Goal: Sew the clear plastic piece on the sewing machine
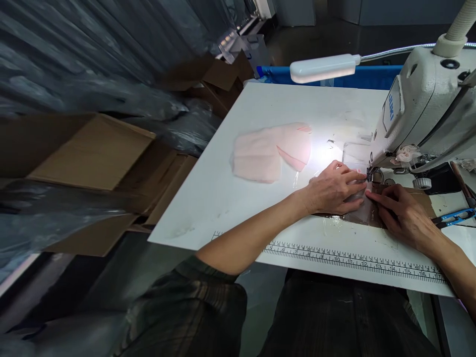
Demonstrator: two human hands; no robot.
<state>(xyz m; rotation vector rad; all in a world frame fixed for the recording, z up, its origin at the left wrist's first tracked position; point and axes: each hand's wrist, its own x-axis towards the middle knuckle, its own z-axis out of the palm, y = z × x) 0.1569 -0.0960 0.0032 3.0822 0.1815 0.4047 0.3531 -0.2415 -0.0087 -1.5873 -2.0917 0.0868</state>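
Observation:
My left hand [336, 189] lies palm down with its fingers spread on a small pale, sheer piece of fabric [360, 214], close to the presser foot [369, 174] of a white sewing machine [412, 106]. From the other side, my right hand [403, 214] reaches in, its index finger stretched out and touching the fabric's right edge. Part of the fabric is hidden beneath the left hand. Brown material [376, 221] lies under and around it. Farther left on the white table [208, 198] rest flat pale pink fabric pieces [258, 154].
A lamp [325, 68] on a flexible neck lights the work spot. Blue-handled snips [455, 216] lie right of my right hand. A printed ruler [336, 259] runs along the front edge. Open cardboard boxes [92, 151] and plastic-covered stacks [92, 59] stand to the left.

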